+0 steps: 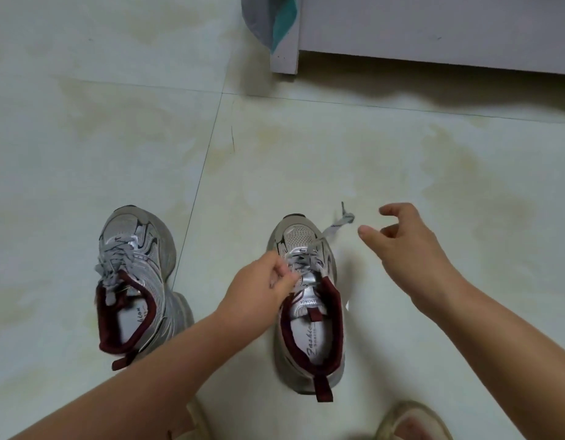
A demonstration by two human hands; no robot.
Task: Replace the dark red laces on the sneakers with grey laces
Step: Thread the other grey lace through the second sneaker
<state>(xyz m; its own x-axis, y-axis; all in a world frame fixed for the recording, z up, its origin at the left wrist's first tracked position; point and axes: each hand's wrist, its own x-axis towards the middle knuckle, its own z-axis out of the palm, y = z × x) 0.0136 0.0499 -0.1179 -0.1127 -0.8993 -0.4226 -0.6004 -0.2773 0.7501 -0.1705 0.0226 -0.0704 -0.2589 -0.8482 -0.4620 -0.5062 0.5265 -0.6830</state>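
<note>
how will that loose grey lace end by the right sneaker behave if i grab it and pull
The grey lace end is flat and bent with a kink near its tip, so it is probably floppy and light. It runs back into the right sneaker, where the left hand pinches the lacing, so a pull would likely tighten it rather than drag the shoe.
</note>
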